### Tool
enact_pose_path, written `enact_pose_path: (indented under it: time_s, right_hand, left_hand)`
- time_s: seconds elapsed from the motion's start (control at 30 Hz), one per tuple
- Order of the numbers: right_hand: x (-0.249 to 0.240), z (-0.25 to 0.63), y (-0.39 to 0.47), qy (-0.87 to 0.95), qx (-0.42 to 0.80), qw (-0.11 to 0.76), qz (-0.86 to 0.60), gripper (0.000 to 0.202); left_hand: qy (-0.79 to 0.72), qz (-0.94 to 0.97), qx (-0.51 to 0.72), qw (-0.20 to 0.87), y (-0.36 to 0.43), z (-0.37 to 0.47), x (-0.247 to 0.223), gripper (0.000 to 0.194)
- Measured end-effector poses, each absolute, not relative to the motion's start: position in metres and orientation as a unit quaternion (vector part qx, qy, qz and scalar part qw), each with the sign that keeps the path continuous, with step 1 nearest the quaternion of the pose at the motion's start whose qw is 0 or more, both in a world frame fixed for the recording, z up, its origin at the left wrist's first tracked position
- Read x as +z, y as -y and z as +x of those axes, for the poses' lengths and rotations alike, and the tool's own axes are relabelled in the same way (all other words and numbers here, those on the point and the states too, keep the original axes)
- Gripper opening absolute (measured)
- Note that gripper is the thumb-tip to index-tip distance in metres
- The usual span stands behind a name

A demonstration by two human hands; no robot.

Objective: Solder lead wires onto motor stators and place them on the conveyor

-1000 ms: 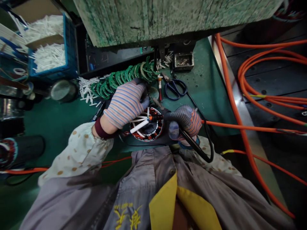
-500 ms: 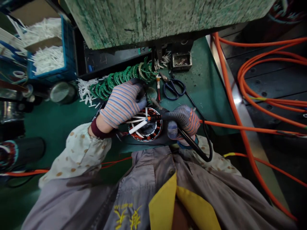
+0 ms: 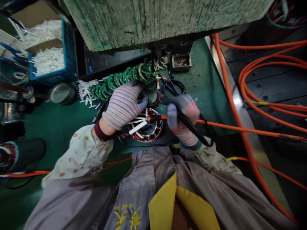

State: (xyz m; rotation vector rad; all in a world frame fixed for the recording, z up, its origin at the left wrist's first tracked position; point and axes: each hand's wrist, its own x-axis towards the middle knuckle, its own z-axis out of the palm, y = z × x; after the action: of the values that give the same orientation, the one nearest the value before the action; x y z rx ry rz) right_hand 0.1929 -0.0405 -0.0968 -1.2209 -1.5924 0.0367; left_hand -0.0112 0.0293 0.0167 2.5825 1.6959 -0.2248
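My right hand (image 3: 183, 119), in a striped glove, is closed round a black-handled tool (image 3: 169, 100) with a black cord, its front end pointing up and left. My left hand (image 3: 124, 103), gloved too, has its fingers curled beside a small round tin (image 3: 152, 97); what its dark fingertips hold is hidden. Just below the hands lies a ring-shaped wound coil (image 3: 157, 131) with red and black windings. White sleeves (image 3: 138, 126) fan out over it, and an orange cable (image 3: 223, 126) runs from them to the right, passing beneath my right hand.
Green slotted rings (image 3: 120, 78) lie in a row behind my left hand, with loose white tubes (image 3: 86, 92) beside them. Blue-handled scissors (image 3: 175, 87) and a small metal box (image 3: 181, 61) are at the back. A blue bin (image 3: 69, 52) holds white tubes. Orange cable coils (image 3: 242, 84) lie right.
My right hand has lifted up and away from the coil with the black tool, uncovering more orange cable. The tool's front end has moved upward and right. My left hand has barely shifted.
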Motion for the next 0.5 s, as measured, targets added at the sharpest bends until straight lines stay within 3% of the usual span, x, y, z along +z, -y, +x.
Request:
enact_pose_path:
  time_s: [0.23, 0.5]
  right_hand:
    - [-0.064, 0.186, -0.002, 0.774, 0.101, 0.313, -0.541, 0.033]
    - [-0.083, 0.19, -0.019, 0.769, 0.115, 0.338, -0.53, 0.02]
  left_hand:
    - [-0.536, 0.843, -0.037, 0.034, -0.03, -0.013, 0.01, 0.035]
    - [-0.524, 0.848, -0.026, 0.08, -0.036, -0.026, 0.007, 0.043]
